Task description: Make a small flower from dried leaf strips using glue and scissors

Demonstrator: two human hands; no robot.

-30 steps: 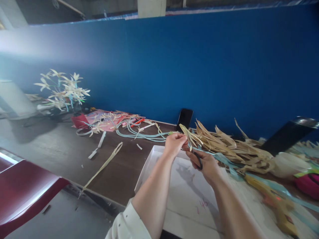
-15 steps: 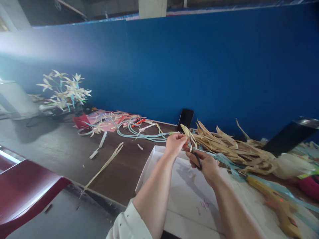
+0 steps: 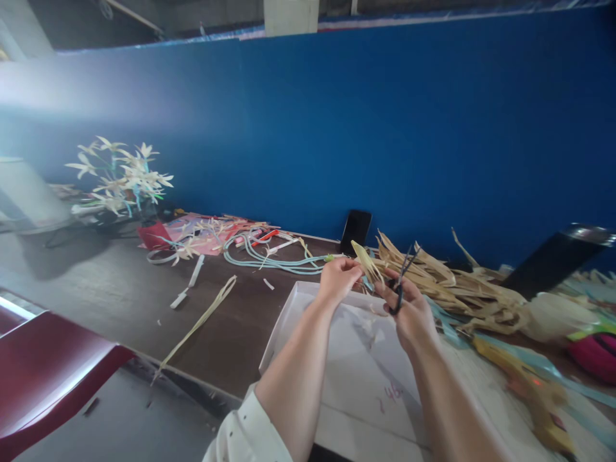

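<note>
Pinched in my left hand point(image 3: 339, 277) is a pale yellow-green strip of dried husk point(image 3: 366, 262), its narrow ends pointing up and to the right. My right hand point(image 3: 409, 307) is closed round the dark handles of small scissors point(image 3: 398, 292). Their blades point up and away from the husk, parted a little at the tips. Both hands are above the far edge of a shallow white box point(image 3: 356, 359), which has pinkish handwriting and small scraps inside. The tips of my right fingers are close to the husk's lower end; whether they touch it I cannot tell.
Dried husks point(image 3: 447, 289) lie piled at right, near a black bottle point(image 3: 558, 260) and a yellow glue gun point(image 3: 529, 391). A phone point(image 3: 356, 231) leans on the blue partition. Pale blue cords point(image 3: 274, 262), pale husk flowers point(image 3: 125, 179) and a red chair point(image 3: 58, 378) are leftward.
The scissors have moved from the husk to the right, and their blades now point up. My left hand stays in nearly the same place with the husk.
</note>
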